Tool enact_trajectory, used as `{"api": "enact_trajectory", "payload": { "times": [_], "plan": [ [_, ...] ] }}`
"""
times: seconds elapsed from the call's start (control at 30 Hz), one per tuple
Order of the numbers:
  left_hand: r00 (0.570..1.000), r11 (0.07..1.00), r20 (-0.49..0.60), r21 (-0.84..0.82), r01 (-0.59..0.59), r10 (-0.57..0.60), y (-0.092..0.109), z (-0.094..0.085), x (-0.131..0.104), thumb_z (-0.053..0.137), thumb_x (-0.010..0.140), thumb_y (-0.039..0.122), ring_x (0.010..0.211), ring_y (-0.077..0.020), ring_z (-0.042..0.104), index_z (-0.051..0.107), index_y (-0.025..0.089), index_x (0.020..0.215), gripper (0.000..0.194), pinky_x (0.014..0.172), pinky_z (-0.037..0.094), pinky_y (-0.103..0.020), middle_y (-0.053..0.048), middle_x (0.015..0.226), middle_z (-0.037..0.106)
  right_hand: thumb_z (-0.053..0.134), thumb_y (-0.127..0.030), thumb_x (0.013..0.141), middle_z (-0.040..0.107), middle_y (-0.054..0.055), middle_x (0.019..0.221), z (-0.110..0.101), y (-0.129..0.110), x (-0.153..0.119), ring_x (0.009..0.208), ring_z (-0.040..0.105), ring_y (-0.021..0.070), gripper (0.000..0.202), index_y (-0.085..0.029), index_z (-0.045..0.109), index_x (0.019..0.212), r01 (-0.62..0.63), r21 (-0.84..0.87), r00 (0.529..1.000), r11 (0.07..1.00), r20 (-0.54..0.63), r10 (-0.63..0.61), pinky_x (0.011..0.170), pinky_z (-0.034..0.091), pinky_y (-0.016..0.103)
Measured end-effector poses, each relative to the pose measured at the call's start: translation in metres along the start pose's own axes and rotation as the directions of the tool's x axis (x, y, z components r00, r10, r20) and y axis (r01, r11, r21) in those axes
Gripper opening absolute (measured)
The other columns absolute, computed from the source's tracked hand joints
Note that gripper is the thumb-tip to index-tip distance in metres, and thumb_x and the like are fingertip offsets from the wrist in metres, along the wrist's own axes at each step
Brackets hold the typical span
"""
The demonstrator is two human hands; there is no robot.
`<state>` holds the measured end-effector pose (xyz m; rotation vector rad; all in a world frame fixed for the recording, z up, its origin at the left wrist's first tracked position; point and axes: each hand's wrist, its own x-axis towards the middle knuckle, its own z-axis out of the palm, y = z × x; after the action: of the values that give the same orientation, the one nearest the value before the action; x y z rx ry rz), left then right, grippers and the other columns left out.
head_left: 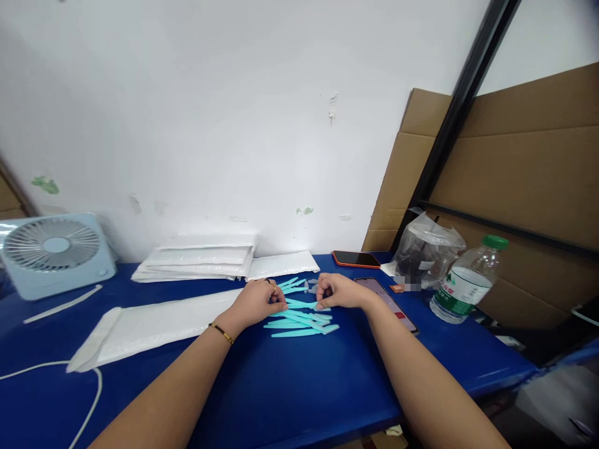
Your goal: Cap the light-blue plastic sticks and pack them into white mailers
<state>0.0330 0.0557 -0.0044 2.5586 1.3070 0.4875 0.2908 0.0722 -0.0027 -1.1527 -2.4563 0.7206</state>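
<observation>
Several thin turquoise sticks (294,333) with paler tips lie in a loose pile on the blue table (299,386). My left hand (262,300) is closed at the left end of one turquoise stick, with a ring and a bracelet showing. At that stick's right end, the fingertips of my right hand (334,292) are pinched together. Small clear pieces (311,286) lie just left of my right hand, partly hidden by it. A long white packet (154,323) stretches out left of my left hand, its near-left end folded.
A stack of white packets (196,259) and another packet (283,264) lie by the wall. A light-blue fan (58,249) stands left. At right are two phones (356,259), a bagged cup (425,249) and a bottle (470,280). A white cable (96,399) crosses the left side.
</observation>
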Motion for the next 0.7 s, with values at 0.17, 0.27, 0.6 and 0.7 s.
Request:
{"api": "enact_trajectory", "payload": {
  "times": [0.17,0.27,0.6,0.7],
  "plan": [
    [0.993,0.992,-0.095,0.102,0.072,-0.063,-0.010,-0.003,0.003,0.056,0.073,0.040,0.077,-0.0172,0.056,0.067,0.026,0.070,0.018,0.067,0.035,-0.027,0.001,0.074,0.064,0.071,-0.039,0.064,0.050,0.002,0.081,0.001,0.006,0.005,0.068,0.049,0.0114,0.023,-0.017,0.067,0.070,-0.012,0.002,0.983,1.000,-0.183,0.013,0.061,0.039,0.023],
    [0.977,0.976,-0.153,0.140,0.167,-0.146,-0.016,-0.008,0.002,0.054,0.074,0.041,0.077,-0.0181,0.056,0.067,0.026,0.072,0.021,0.067,0.034,-0.028,0.001,0.075,0.063,0.070,-0.040,0.065,0.050,0.002,0.082,-0.002,0.008,0.005,0.068,0.048,0.0116,0.024,-0.017,0.067,0.072,-0.073,-0.015,0.956,0.997,-0.284,0.065,0.061,0.039,0.024],
    [1.000,0.996,-0.017,0.086,0.021,-0.020,-0.003,-0.003,-0.002,0.054,0.074,0.048,0.075,-0.0170,0.057,0.068,0.027,0.083,0.027,0.066,0.036,-0.027,0.000,0.083,0.063,0.074,-0.037,0.059,0.052,0.002,0.080,0.000,-0.001,-0.003,0.068,0.051,0.0128,0.021,-0.019,0.070,0.070,-0.035,-0.033,0.999,0.999,0.025,0.036,0.058,0.039,0.022],
    [1.000,0.994,-0.010,0.104,0.021,-0.020,-0.003,0.000,0.001,0.054,0.075,0.044,0.079,-0.0176,0.057,0.069,0.026,0.082,0.025,0.069,0.037,-0.027,-0.001,0.083,0.063,0.072,-0.035,0.063,0.051,0.002,0.083,0.002,0.000,-0.001,0.068,0.050,0.0118,0.020,-0.018,0.068,0.072,-0.021,-0.040,0.999,0.999,0.036,0.022,0.058,0.039,0.022]
  ]
}}
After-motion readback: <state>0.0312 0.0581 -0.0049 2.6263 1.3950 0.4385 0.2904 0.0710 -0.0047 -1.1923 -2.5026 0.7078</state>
